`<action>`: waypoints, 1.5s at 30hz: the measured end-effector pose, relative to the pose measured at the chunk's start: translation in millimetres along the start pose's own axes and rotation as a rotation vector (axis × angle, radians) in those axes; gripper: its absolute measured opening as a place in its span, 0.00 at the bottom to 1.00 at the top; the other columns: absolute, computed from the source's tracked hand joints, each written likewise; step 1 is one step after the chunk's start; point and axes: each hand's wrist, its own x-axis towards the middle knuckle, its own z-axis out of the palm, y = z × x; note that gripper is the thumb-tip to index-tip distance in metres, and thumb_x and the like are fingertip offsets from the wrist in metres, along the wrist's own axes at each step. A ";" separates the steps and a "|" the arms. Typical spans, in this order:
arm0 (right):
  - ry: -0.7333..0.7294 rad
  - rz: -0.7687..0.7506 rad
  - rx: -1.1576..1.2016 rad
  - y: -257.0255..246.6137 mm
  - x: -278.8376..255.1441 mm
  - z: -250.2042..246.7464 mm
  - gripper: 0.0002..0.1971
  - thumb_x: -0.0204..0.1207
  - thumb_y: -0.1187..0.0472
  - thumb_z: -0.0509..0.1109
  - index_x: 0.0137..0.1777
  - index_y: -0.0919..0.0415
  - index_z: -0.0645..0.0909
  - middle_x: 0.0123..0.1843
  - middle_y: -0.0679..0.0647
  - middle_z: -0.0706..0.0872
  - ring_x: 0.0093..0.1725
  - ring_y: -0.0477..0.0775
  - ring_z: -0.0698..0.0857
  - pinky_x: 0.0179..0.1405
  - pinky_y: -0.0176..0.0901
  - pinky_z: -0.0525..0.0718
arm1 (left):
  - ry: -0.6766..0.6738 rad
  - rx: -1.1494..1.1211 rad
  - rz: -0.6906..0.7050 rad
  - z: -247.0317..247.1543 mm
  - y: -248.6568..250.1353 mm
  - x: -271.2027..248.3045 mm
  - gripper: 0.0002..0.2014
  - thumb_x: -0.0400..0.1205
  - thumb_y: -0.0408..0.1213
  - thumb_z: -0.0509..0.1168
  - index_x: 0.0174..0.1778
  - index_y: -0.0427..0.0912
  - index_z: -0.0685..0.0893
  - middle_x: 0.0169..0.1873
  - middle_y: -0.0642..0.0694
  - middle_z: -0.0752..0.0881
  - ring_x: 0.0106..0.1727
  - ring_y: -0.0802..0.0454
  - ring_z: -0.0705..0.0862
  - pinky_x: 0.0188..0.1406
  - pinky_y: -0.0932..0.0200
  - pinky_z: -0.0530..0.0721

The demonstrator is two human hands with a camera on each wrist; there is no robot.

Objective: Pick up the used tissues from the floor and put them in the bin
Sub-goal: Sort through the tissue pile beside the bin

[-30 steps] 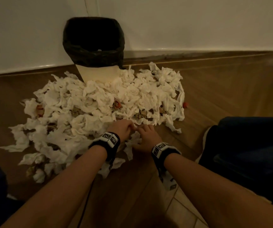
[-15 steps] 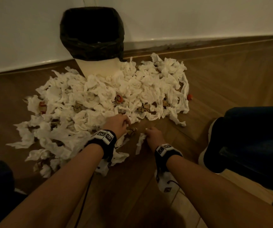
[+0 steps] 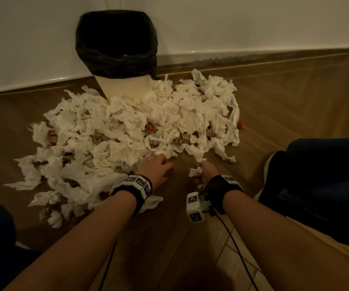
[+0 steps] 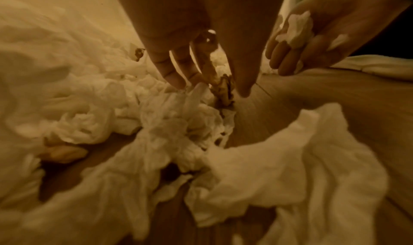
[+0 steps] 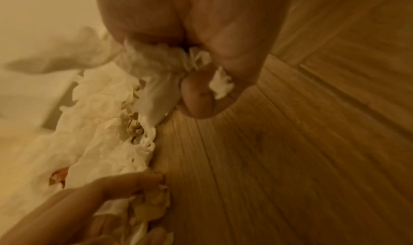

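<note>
A: Tissues [image 3: 127,131] lay in one broad heap on the wooden floor [image 3: 295,106], spread left to right in front of the bin [image 3: 115,40]. Where were the hands?

B: Both were at the near edge of the heap, just beside each other but not touching. The right hand [image 3: 206,172] was closed round a crumpled tissue [image 3: 196,171]; the right wrist view showed white paper bulging out between the curled fingers [image 5: 196,97]. The left hand [image 3: 155,169] reached into the fringe of the heap, and the left wrist view showed its fingertips [image 4: 176,80] closing on a brownish stained wad [image 4: 223,90], thumb on the other side. I would call that a pinch forming, not a settled hold.

A: And the bin?

B: It stood upright against the wall [image 3: 253,24], lined with a black bag [image 3: 97,53], straight beyond the heap from the hands. Tissues touched its pale base [image 3: 125,87].

A: So which way did the next move run?

B: Forward and up, I judged, over the whole heap to the bin's mouth. The heap's long axis ran across that path, so either hand had to carry over it. The bin sat somewhat to the left, which made the left hand a little the nearer. The right one had the firmer load.
</note>
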 end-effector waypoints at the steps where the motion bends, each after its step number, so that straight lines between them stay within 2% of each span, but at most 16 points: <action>1: 0.013 -0.007 0.006 -0.7 0.6 -0.7 0.11 0.81 0.60 0.57 0.36 0.54 0.70 0.38 0.52 0.75 0.34 0.51 0.76 0.35 0.41 0.79 | -0.032 0.015 -0.003 1.4 -0.1 1.5 0.23 0.81 0.44 0.64 0.72 0.53 0.69 0.70 0.46 0.67 0.68 0.45 0.70 0.66 0.50 0.73; 5: 0.022 0.063 0.044 -11.4 -4.1 2.1 0.16 0.81 0.64 0.54 0.30 0.59 0.68 0.32 0.58 0.71 0.28 0.54 0.70 0.25 0.42 0.66 | -0.053 -0.002 -0.015 5.2 2.2 6.4 0.20 0.81 0.38 0.63 0.69 0.46 0.72 0.67 0.42 0.71 0.63 0.44 0.75 0.61 0.53 0.76; 8: -0.046 0.081 0.110 -14.3 -10.1 4.8 0.14 0.80 0.53 0.54 0.34 0.57 0.70 0.29 0.53 0.73 0.25 0.51 0.70 0.22 0.40 0.64 | -0.043 -0.040 -0.016 0.7 5.8 9.3 0.15 0.82 0.41 0.61 0.65 0.47 0.75 0.62 0.43 0.75 0.59 0.44 0.78 0.57 0.52 0.80; 10: -0.068 0.045 0.145 -19.0 -15.8 6.9 0.21 0.79 0.35 0.52 0.54 0.50 0.75 0.39 0.50 0.81 0.29 0.50 0.76 0.25 0.39 0.69 | 0.006 -0.091 -0.007 -5.2 8.5 10.7 0.14 0.82 0.41 0.61 0.64 0.46 0.76 0.60 0.43 0.77 0.57 0.45 0.79 0.55 0.52 0.80; 11: -0.053 0.002 0.133 -22.0 -15.4 8.7 0.27 0.77 0.29 0.49 0.66 0.43 0.71 0.50 0.50 0.83 0.36 0.52 0.78 0.28 0.40 0.71 | 0.042 -0.126 -0.004 -9.2 10.3 10.7 0.13 0.82 0.41 0.61 0.63 0.46 0.77 0.59 0.44 0.77 0.57 0.45 0.79 0.54 0.53 0.79; 13: 0.028 -0.070 0.046 -32.1 -15.1 11.6 0.35 0.77 0.29 0.45 0.77 0.49 0.66 0.58 0.54 0.82 0.39 0.54 0.79 0.32 0.43 0.74 | 0.119 -0.238 -0.026 -18.4 13.1 8.5 0.10 0.81 0.41 0.63 0.57 0.49 0.80 0.56 0.47 0.78 0.55 0.48 0.79 0.53 0.55 0.79; 16: 0.069 -0.167 -0.128 -47.7 -22.0 11.4 0.29 0.84 0.44 0.51 0.71 0.66 0.74 0.62 0.63 0.82 0.34 0.49 0.76 0.39 0.46 0.79 | 0.241 -0.428 -0.080 -39.5 14.4 3.6 0.06 0.78 0.38 0.68 0.50 0.49 0.83 0.51 0.49 0.79 0.52 0.52 0.80 0.47 0.64 0.74; 21: -0.009 -0.327 -0.136 -88.1 -64.0 14.8 0.21 0.82 0.53 0.62 0.69 0.64 0.77 0.57 0.62 0.83 0.32 0.46 0.75 0.33 0.40 0.79 | 0.383 -0.672 -0.153 -91.1 15.6 -13.8 0.05 0.76 0.35 0.69 0.46 0.45 0.83 0.46 0.47 0.84 0.48 0.49 0.83 0.45 0.61 0.79; 24: -0.083 -0.351 0.048 -114.6 -94.7 16.8 0.17 0.85 0.60 0.56 0.70 0.58 0.77 0.49 0.61 0.79 0.27 0.51 0.71 0.13 0.34 0.71 | 0.525 -0.809 -0.210 -121.7 17.6 -28.9 0.03 0.76 0.34 0.70 0.42 0.45 0.83 0.41 0.51 0.82 0.42 0.54 0.81 0.44 0.61 0.82; 27: -0.192 -0.359 0.181 -136.3 -126.6 17.9 0.16 0.85 0.67 0.53 0.70 0.56 0.72 0.41 0.60 0.77 0.22 0.50 0.73 0.10 0.31 0.66 | 0.658 -0.867 -0.260 -150.7 17.1 -44.6 0.04 0.77 0.36 0.70 0.37 0.47 0.84 0.43 0.55 0.80 0.43 0.59 0.80 0.37 0.74 0.76; 31: -0.214 -0.502 0.178 -153.2 -157.7 23.0 0.25 0.79 0.79 0.45 0.59 0.65 0.82 0.32 0.58 0.76 0.18 0.47 0.69 0.10 0.30 0.63 | 0.712 -1.000 -0.263 -180.8 13.7 -60.6 0.04 0.77 0.39 0.71 0.42 0.43 0.86 0.42 0.45 0.88 0.40 0.55 0.84 0.38 0.66 0.79; 33: -0.155 -0.549 0.177 -160.5 -168.0 27.5 0.24 0.77 0.78 0.44 0.40 0.64 0.83 0.28 0.56 0.72 0.16 0.47 0.67 0.12 0.29 0.61 | 0.758 -1.082 -0.226 -191.4 12.2 -65.8 0.03 0.76 0.36 0.72 0.42 0.41 0.86 0.43 0.43 0.88 0.43 0.53 0.85 0.46 0.63 0.82; 35: -0.090 -0.543 0.173 -167.8 -178.9 29.7 0.20 0.75 0.75 0.47 0.27 0.60 0.73 0.27 0.56 0.69 0.16 0.48 0.65 0.14 0.29 0.61 | 0.820 -1.112 -0.221 -200.1 9.1 -69.6 0.03 0.77 0.34 0.71 0.44 0.43 0.85 0.44 0.44 0.87 0.47 0.50 0.84 0.51 0.58 0.82; 38: -0.127 -0.512 0.160 -175.5 -186.0 34.4 0.15 0.77 0.61 0.53 0.28 0.58 0.68 0.29 0.53 0.68 0.22 0.50 0.65 0.19 0.37 0.60 | 0.869 -1.158 -0.204 -211.9 -0.6 -72.3 0.17 0.78 0.32 0.69 0.62 0.46 0.79 0.43 0.44 0.84 0.49 0.47 0.84 0.51 0.54 0.83; 40: -0.101 -0.529 0.154 -182.7 -185.5 39.4 0.19 0.82 0.50 0.53 0.31 0.57 0.68 0.29 0.52 0.69 0.23 0.50 0.65 0.22 0.38 0.62 | 0.877 -1.129 -0.215 -221.6 -12.2 -73.6 0.22 0.79 0.32 0.68 0.69 0.43 0.76 0.43 0.42 0.83 0.49 0.47 0.83 0.54 0.52 0.82; 45: 0.069 -0.772 -0.002 -213.4 -167.3 62.9 0.20 0.87 0.51 0.46 0.32 0.51 0.64 0.35 0.51 0.71 0.33 0.49 0.71 0.42 0.44 0.75 | 0.919 -1.134 -0.263 -245.0 -53.8 -67.5 0.17 0.78 0.38 0.71 0.62 0.41 0.82 0.38 0.49 0.86 0.40 0.51 0.85 0.49 0.55 0.83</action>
